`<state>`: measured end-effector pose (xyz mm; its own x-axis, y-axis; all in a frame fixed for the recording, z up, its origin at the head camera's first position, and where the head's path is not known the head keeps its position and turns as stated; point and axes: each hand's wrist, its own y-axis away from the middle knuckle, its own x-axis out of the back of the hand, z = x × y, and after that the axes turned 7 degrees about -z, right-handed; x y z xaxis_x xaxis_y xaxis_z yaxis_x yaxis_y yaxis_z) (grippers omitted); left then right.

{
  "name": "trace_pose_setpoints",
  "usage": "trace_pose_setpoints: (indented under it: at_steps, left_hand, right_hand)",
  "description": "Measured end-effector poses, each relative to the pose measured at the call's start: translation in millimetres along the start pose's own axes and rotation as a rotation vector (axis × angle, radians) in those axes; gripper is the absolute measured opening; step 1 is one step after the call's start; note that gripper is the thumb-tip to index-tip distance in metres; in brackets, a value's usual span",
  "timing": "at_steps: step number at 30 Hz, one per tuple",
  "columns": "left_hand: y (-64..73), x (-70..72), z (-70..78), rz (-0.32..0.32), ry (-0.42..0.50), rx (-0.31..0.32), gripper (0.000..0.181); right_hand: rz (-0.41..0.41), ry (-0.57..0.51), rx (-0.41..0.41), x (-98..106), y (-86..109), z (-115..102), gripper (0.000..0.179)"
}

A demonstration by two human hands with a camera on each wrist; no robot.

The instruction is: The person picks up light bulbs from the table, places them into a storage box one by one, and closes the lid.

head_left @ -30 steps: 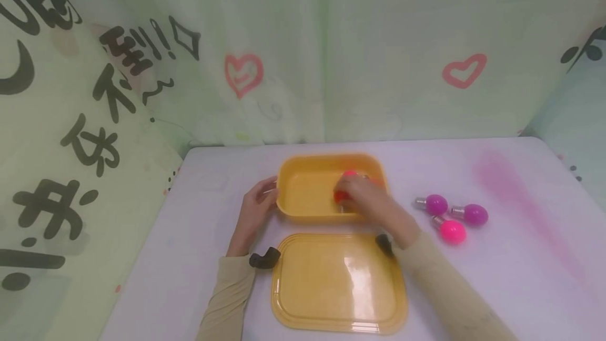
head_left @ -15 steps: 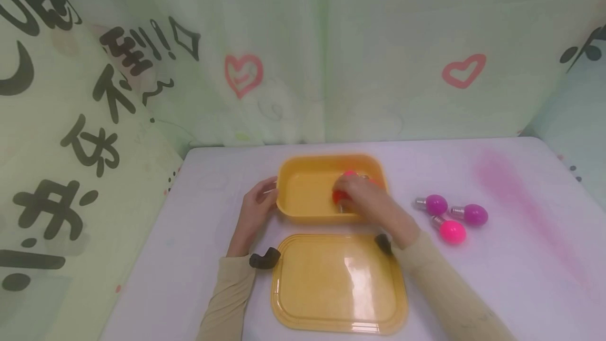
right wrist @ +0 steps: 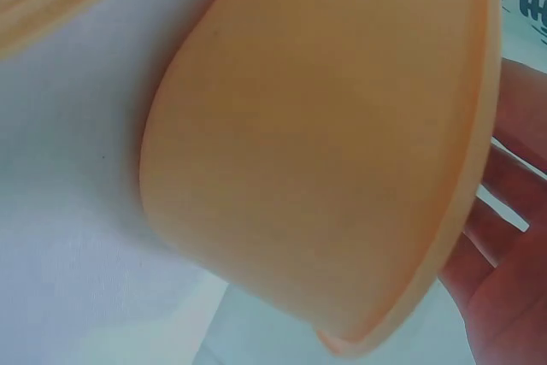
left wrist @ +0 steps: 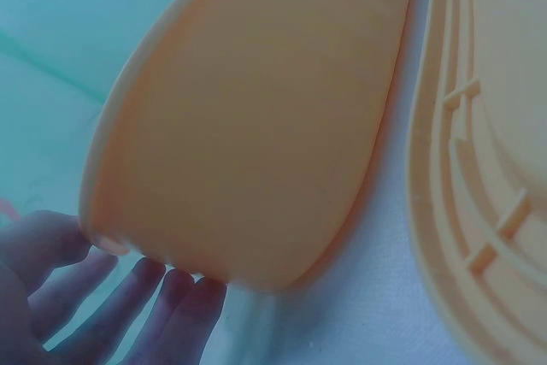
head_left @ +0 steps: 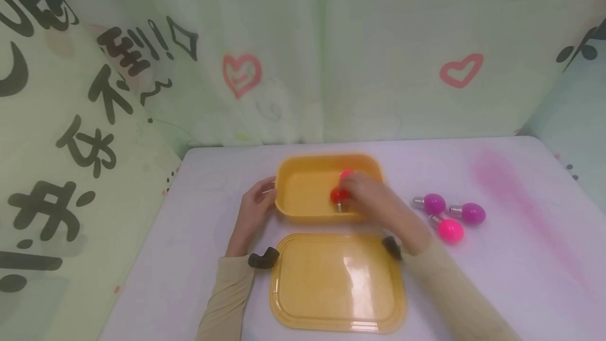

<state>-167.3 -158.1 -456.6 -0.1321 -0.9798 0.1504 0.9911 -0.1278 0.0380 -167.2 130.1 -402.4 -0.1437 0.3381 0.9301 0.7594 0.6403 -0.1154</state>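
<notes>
Yellow box (head_left: 303, 219) centre frame, yellow lid (head_left: 322, 283) below. Left hand (head_left: 255, 209) — fingers spread, touching box's left end. Right hand (head_left: 379, 199) over right end — can't tell its grip. Red bulb (head_left: 336, 194) inside, right half. I'd brace box, avoid knocking bulb.

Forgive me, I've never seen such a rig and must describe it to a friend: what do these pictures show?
There is no machine, just a person working bare-handed. The head picture looks down from a head-worn camera; the others come from a camera on each wrist. On the table sit an open box, a lid in front of it, and, to the right, two purple bulbs and a pink bulb. The left hand touches the box's end. The right hand reaches inside, by a red bulb; whether it holds anything is hidden.
</notes>
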Motion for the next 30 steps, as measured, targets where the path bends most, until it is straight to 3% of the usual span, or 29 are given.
trace_pose_setpoints:
  at_steps: [6,12,17,30]
  left_hand:
    - [-0.4,-1.2,0.6,0.006,-0.013,0.004,0.04]
    - [-0.8,-0.7,0.7,-0.01,0.001,-0.006,0.042]
    - [-1.0,0.5,-0.2,-0.012,0.013,-0.002,0.043]
    - [-0.6,-0.2,1.1,-0.01,0.026,-0.006,0.043]
  right_hand:
    - [0.014,0.056,-0.032,5,9.5,0,0.029]
    - [0.028,0.038,-0.079,10,21.8,2,0.039]
    - [0.049,0.038,-0.064,14,29.3,5,0.039]
    - [0.014,0.025,-0.159,22,45.2,13,0.044]
